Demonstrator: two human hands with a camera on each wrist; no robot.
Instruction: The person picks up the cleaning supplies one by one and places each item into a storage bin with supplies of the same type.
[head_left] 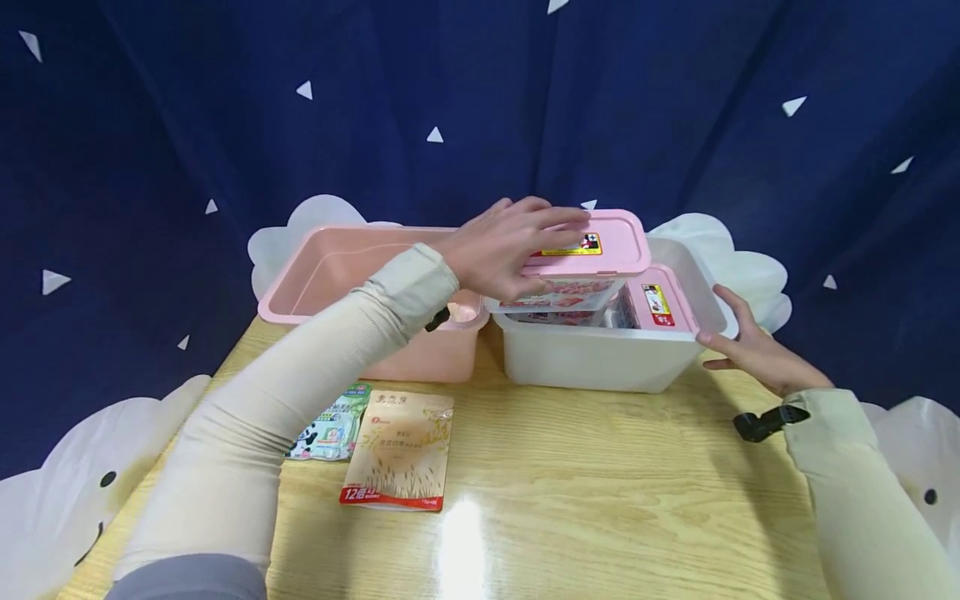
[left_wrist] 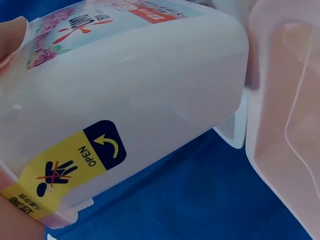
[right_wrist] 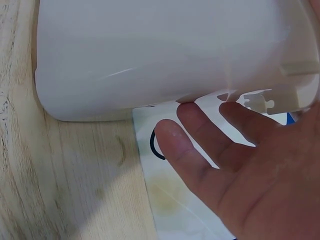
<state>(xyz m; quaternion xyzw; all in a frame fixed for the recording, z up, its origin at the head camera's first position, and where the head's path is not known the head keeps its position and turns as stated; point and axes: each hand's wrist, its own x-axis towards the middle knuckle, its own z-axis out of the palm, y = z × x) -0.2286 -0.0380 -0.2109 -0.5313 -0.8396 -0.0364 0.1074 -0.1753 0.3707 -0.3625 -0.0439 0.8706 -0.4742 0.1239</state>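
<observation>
So the pink-lidded box point(head_left: 576, 292) is up over the white bin point(head_left: 585, 362), at the end by the pink bin point(head_left: 423, 362), left hand point(head_left: 504, 246) clamped across its lid point(head_left: 624, 240). I'd hold it dead level and let the right hand point(head_left: 761, 350), fingers spread at the other end, steady things.

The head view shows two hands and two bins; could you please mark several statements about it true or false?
1. The left hand grips a pink-lidded box. True.
2. The right hand is at the pink bin. False: it is at the white bin.
3. A second box sits inside the white bin. True.
4. The beige packet lies on the table. True.
5. The green packet lies right of the beige packet. False: it lies left.
</observation>
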